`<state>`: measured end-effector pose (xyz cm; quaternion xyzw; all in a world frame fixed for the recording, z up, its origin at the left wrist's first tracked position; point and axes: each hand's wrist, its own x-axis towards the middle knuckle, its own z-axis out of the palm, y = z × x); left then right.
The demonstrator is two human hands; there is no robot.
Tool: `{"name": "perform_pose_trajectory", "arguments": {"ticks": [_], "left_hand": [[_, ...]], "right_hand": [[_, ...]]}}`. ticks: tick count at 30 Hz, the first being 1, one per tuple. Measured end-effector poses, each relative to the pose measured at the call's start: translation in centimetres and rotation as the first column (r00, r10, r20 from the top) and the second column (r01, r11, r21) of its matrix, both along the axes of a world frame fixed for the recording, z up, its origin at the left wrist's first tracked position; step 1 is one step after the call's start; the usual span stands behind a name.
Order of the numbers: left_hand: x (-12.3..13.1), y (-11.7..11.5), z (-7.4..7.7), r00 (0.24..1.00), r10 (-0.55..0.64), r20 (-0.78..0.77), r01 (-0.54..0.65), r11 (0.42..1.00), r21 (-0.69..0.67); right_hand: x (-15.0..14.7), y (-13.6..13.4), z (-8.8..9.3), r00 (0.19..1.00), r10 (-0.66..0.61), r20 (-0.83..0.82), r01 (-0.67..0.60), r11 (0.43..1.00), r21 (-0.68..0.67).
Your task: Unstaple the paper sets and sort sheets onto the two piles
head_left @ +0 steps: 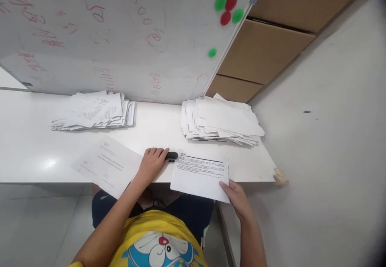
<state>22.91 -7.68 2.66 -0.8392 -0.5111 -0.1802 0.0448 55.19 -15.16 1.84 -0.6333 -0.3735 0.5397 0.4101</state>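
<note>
My left hand [153, 163] is wrapped round a black stapler [172, 155] that lies on the white table, its nose pointing right. Close to that nose is the upper left corner of a printed sheet of paper [199, 178]; I cannot tell whether the corner sits between the stapler's jaws. My right hand [235, 196] pinches the sheet at its lower right corner, thumb on top, fingers underneath. The sheet's lower edge reaches past the table's front edge. Left of my left forearm, another printed sheet [108, 164] lies partly over the same edge.
A messy paper stack [93, 110] stands at the back left, a thicker stack [223, 118] at the back right. Behind them leans a whiteboard [181, 58] with red writing and round magnets. Cardboard boxes [265, 50] and a wall [325, 150] bound the right side.
</note>
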Motion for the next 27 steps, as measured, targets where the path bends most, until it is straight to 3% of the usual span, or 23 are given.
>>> {"name": "perform_pose_trajectory", "arguments": {"ticks": [8,17,27], "left_hand": [[0.1,-0.3,-0.1,0.999,0.009,-0.036,-0.008,1.0,0.017],[0.0,-0.6,-0.3,0.997,0.066,0.033,-0.067,0.996,0.05],[-0.2,-0.4,0.3,0.998,-0.01,0.06,0.008,0.999,0.046]], "right_hand": [[0.5,0.2,1.4,0.998,0.058,-0.012,-0.058,0.998,-0.031],[0.7,0.4,2.1,0.992,0.1,0.076,-0.101,0.995,0.01],[0.1,1.9,2.2,0.988,0.14,-0.064,-0.138,0.99,0.033]]}}
